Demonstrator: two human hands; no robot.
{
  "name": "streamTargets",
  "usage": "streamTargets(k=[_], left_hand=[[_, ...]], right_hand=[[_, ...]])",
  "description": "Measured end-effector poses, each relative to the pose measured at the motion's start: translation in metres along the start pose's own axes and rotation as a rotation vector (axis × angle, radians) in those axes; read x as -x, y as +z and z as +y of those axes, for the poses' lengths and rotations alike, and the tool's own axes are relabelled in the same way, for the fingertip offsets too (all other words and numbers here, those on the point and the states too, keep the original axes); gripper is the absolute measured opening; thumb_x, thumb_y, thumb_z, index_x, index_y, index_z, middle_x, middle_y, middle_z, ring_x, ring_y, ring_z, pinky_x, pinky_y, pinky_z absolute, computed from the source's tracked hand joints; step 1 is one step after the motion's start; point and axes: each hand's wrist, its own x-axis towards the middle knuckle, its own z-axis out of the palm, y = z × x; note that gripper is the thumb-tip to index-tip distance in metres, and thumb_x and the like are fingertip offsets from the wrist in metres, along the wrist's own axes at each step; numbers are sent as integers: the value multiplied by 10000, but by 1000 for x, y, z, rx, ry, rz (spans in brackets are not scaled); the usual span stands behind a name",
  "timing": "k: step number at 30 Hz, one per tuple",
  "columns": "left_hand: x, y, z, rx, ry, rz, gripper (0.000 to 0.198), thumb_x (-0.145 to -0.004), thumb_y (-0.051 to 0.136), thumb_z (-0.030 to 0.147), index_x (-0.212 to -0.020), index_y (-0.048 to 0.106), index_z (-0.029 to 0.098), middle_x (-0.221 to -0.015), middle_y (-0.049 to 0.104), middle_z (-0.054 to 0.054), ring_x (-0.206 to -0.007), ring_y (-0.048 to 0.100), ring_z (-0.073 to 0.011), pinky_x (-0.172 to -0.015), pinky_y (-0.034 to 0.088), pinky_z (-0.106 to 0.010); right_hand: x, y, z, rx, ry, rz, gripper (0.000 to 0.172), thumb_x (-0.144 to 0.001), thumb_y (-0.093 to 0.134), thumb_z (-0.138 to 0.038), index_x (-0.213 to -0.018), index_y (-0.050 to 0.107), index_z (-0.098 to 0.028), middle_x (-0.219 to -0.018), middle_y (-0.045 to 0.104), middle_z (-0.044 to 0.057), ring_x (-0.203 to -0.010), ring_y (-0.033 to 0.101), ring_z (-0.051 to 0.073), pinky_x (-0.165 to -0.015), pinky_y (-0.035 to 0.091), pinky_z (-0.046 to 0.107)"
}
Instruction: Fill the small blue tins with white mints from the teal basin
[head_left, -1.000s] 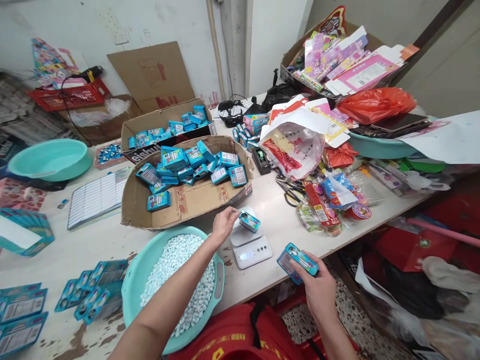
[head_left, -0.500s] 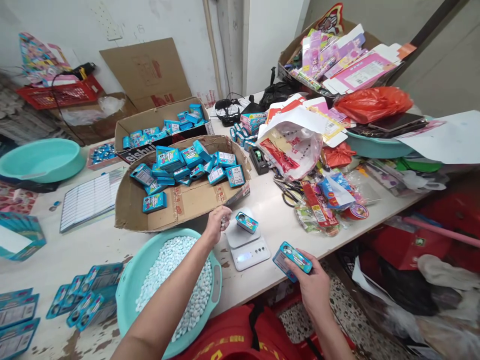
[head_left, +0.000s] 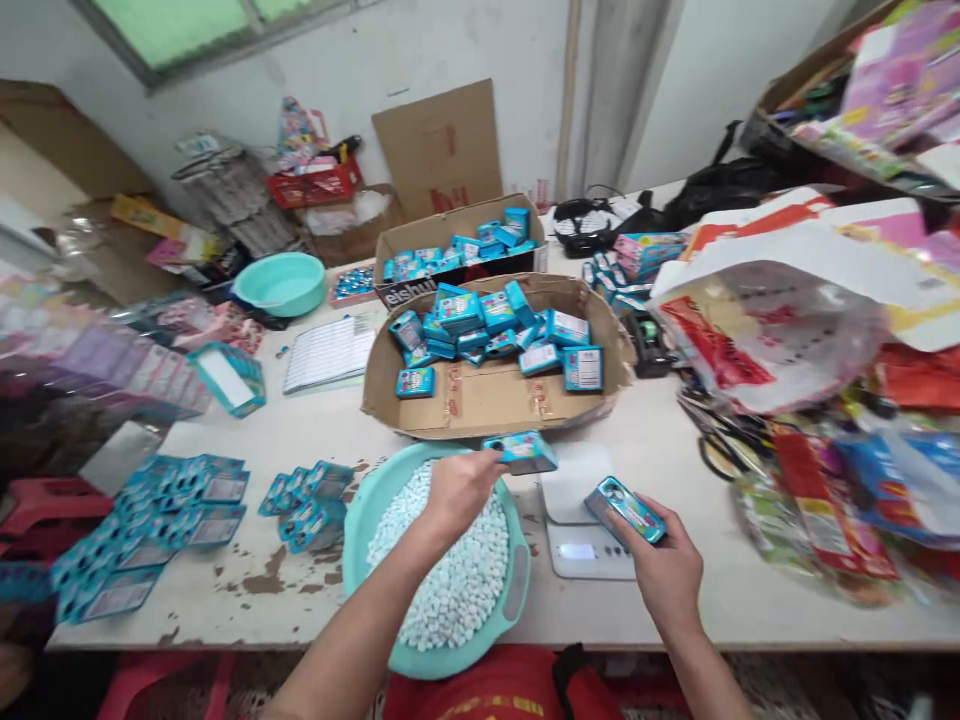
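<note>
My left hand (head_left: pixel 463 492) grips one end of a small blue candy box (head_left: pixel 529 452), held above the far right rim of a turquoise basin (head_left: pixel 517 590). Pale blue and white candies (head_left: pixel 450 590) fill much of that basin. A second blue candy box (head_left: pixel 628 508) is in my right hand (head_left: pixel 667 560), thumb across its side, its end with a dark round spot tilted up. Between the hands lies a white digital scale (head_left: pixel 576 480) with a lit display and a bare plate.
A cut-down carton (head_left: pixel 495 400) of blue boxes lies beyond the basin, with another carton (head_left: pixel 461 280) behind it. Blue boxes stand in groups (head_left: pixel 307 500) at the left. Scissors (head_left: pixel 720 440), wrappers and plastic bags (head_left: pixel 772 330) crowd the right side. A second turquoise basin (head_left: pixel 281 283) sits far left.
My left hand has taken the blue candy box off the scale and moved it left over the basin's rim. My right hand still holds its box. The view has turned left.
</note>
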Motion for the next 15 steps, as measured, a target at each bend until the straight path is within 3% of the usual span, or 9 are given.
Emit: streamTargets(k=[4, 7, 11, 15], left_hand=[[47, -67, -96, -70, -431, 339, 228, -833, 540, 353, -906, 711, 221, -822, 725, -54, -670, 645, -186, -637, 443, -262], [53, -89, -171, -325, -828, 412, 375, -835, 493, 447, -1011, 682, 175, -776, 690, -106, -750, 631, -284, -626, 442, -342], [29, -70, -250, -266, -953, 247, 482, -883, 329, 481, -1121, 610, 170, -951, 642, -127, -978, 583, -366, -719, 451, -445], [10, -36, -294, -109, -1000, 135, 398, -803, 451, 478, -954, 625, 154, -973, 617, -162, -1050, 532, -426, -771, 444, -530]], right_hand=[[-12, 38, 8, -13, -28, -48, 546, -545, 758, -511, -946, 655, -155, -928, 669, 79, -851, 612, 254, -817, 487, 409], [-14, 39, 16, -50, -56, -64, 603, -591, 738, -501, -1064, 601, -154, -1082, 637, 113, -983, 589, 268, -893, 458, 428], [-12, 12, 25, -74, -58, 18, 623, -711, 624, -530, -1191, 506, -150, -1258, 538, 162, -1138, 520, 266, -955, 415, 441], [-9, -19, 31, 49, -11, 109, 565, -731, 566, -568, -1100, 562, -140, -1136, 605, 152, -1042, 566, 251, -917, 431, 419]])
